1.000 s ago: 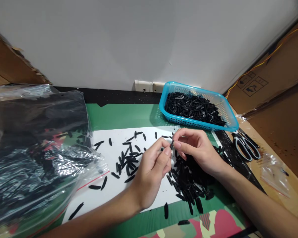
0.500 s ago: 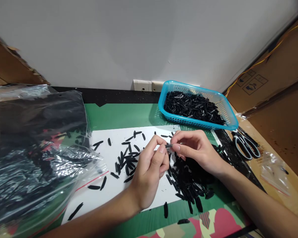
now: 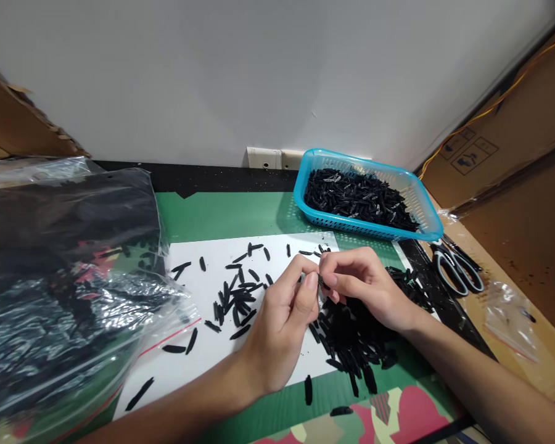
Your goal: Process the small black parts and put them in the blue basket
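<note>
White wall backs the bench [image 3: 231, 216], which wears a green mat with a white sheet [image 3: 203, 357] laid over its middle. From my remote seat I see both hands meeting above that sheet: the left hand [image 3: 282, 327] and the right hand [image 3: 365, 287] each have a fingertip grip clenched on one small black piece [image 3: 322, 282], held between them just over the sheet's right edge. Directly beneath lies a dense pile of black pieces [image 3: 356, 339], and loose pieces [image 3: 238, 296] are scattered toward the sheet's middle. Near the bench's far right corner sits a blue basket [image 3: 300, 191] filled with the same parts. Scissors [image 3: 457, 268] lie by the right edge, and a clear plastic bag [image 3: 69, 277] covers the left side.
</note>
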Available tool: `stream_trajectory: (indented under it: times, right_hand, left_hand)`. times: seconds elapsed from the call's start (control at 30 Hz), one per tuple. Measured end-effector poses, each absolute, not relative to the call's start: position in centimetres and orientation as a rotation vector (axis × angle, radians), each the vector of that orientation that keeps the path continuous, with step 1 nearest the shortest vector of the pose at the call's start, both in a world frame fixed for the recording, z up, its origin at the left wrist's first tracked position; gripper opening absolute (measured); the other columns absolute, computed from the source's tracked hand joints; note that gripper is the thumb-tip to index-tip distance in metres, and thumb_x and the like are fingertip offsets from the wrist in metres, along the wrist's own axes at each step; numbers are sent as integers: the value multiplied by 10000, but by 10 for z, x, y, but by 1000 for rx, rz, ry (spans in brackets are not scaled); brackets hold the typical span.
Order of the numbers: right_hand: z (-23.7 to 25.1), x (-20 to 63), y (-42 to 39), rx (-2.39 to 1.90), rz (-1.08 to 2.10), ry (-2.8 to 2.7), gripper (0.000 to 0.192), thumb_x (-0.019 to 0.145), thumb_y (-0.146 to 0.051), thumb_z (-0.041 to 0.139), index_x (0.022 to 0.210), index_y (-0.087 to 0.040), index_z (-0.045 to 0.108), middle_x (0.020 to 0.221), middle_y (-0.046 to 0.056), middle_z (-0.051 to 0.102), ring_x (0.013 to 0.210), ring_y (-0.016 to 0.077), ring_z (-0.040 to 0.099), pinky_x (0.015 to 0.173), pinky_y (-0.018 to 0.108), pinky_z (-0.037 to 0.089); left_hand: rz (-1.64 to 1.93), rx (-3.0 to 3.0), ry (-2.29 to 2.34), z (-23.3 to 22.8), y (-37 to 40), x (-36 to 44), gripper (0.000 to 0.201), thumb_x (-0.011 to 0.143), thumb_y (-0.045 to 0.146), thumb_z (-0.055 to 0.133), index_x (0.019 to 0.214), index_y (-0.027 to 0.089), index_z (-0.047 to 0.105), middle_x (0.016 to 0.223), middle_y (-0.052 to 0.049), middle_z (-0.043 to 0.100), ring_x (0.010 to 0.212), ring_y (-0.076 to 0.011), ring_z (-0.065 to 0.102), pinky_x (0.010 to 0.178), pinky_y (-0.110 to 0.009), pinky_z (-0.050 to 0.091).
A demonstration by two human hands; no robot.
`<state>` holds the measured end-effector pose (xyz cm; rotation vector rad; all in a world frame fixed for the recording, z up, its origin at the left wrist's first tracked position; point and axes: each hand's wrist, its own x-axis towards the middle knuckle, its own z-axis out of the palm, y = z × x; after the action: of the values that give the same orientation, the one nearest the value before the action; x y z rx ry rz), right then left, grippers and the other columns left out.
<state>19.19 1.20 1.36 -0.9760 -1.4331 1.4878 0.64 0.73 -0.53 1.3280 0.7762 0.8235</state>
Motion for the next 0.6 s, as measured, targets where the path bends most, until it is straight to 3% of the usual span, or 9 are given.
stream_trajectory:
  times: [0.6]
  right_hand:
    - [9,193,13,-911,1496,-1416,209,915,-237,659,719,-178,620,634,-29,531,595,123,463,597,268,353]
  left_hand:
    - [788,1354,778,-6,6,6,254,1098,451,432,1022,244,559,602,86,352,532,-109,316,558,-258,318]
